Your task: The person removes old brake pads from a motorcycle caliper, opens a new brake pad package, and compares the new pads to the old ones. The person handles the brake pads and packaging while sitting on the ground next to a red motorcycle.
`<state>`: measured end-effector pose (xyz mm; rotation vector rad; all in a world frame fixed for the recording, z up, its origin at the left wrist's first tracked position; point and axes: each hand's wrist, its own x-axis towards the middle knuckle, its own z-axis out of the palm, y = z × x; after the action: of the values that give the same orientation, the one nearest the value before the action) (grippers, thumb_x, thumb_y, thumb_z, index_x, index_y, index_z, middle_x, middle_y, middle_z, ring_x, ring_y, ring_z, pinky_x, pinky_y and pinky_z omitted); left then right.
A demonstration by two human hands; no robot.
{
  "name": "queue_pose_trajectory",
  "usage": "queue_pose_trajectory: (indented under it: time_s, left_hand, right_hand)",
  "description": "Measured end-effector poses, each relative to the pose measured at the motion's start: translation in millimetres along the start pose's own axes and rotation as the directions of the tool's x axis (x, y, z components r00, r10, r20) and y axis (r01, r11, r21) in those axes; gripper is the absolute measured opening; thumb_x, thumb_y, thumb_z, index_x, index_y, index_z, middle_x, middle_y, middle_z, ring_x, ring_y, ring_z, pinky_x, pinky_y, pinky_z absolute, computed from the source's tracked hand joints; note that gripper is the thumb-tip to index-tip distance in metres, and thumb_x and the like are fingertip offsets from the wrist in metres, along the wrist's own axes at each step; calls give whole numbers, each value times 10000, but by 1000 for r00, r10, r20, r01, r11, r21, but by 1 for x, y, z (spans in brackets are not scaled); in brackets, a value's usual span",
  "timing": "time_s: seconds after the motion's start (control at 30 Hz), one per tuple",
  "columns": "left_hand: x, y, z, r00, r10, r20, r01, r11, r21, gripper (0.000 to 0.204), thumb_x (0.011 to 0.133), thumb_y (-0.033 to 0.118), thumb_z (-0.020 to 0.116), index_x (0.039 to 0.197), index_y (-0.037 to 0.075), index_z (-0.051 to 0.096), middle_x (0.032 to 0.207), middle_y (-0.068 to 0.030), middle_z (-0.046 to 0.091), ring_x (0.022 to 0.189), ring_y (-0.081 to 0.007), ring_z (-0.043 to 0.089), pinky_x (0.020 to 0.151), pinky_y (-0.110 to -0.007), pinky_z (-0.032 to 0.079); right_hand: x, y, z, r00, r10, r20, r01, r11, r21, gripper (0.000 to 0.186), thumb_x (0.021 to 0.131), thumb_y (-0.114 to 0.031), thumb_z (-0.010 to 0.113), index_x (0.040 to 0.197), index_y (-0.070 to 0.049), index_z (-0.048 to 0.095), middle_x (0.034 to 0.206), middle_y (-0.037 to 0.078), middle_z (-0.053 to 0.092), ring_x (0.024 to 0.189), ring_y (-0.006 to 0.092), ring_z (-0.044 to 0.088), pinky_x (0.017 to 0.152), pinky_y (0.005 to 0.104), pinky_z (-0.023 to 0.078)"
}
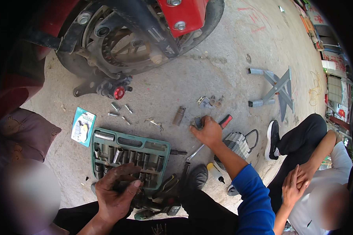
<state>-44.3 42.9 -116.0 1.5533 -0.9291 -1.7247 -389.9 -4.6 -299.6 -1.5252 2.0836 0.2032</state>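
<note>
My right hand (208, 134) reaches down to the concrete, thumb and forefinger closed about a small dark brake pad (197, 122). Next to it lie a red-and-black handled screwdriver (225, 122), a brown metal cylinder (179, 116) and a worn metal bracket (204, 102). A ratchet wrench (195, 152) rests below that hand. Held over the lower part of a green socket case (166, 156), my left hand (117, 190) has bent fingers with the thumb apart and nothing visible in it. Several sockets (118, 155) sit in the case.
Ahead stands a motorcycle wheel (211, 19), with a detached brake caliper (106, 87) beneath it. Several bolts (115, 106) and a blister pack (83, 126) lie left. To the right are a woven basket (237, 145), a yellow bottle (215, 171), a metal stand (277, 89) and a seated person (321, 168).
</note>
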Motion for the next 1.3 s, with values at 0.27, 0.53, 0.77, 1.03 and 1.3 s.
queue_pose_trajectory:
  time_s: [0.27, 0.53, 0.77, 1.03, 1.3]
  left_hand:
    - [0, -1, -1, 1000, 7, 4, -7, 1000, -11, 370, 907, -30, 724, 1259, -58, 615, 1134, -170, 719, 888, -150, 713, 704, -270, 598]
    - [0, -4, 0, 1000, 6, 0, -6, 1000, -30, 366, 903, -48, 714, 1255, -65, 615, 1130, -172, 721, 864, -151, 717, 695, -267, 587]
    - [1, -2, -1, 1000, -27, 9, 28, 999, -41, 380, 918, 15, 727, 1269, -64, 606, 1121, -188, 720, 851, -173, 726, 689, -285, 593]
    - [4, -5, -4, 990, -125, 60, 138, 936, -323, 513, 971, 352, 699, 1292, -28, 575, 1114, -220, 707, 724, -205, 698, 575, -296, 553]
    - [7, -11, -13, 988, -73, 135, 139, 801, -582, 741, 1019, 630, 418, 1408, 6, 511, 1219, -244, 670, 851, -276, 695, 710, -390, 589]
  right_hand:
    - [-1, 5, 4, 999, -3, -39, 6, 997, 72, 561, 759, -468, 782, 1034, 0, 642, 1041, 236, 694, 947, 421, 692, 811, 491, 559]
    - [0, 7, 5, 999, -11, -33, 13, 997, 80, 553, 750, -451, 789, 1020, 6, 635, 1023, 232, 698, 932, 417, 697, 802, 485, 559]
    - [-2, 13, -2, 991, -81, -107, 91, 991, 95, 611, 732, -494, 813, 1037, 6, 641, 941, 214, 710, 873, 375, 711, 761, 447, 563]
    - [18, 60, -15, 994, 108, -29, -62, 750, 659, 379, 860, -299, 754, 1012, 38, 673, 729, 88, 638, 698, 167, 618, 657, 335, 514]
    - [21, 72, -9, 956, -255, -143, 274, 952, 139, 258, 820, -157, 677, 1019, 7, 658, 886, 158, 685, 754, 342, 671, 699, 435, 540]
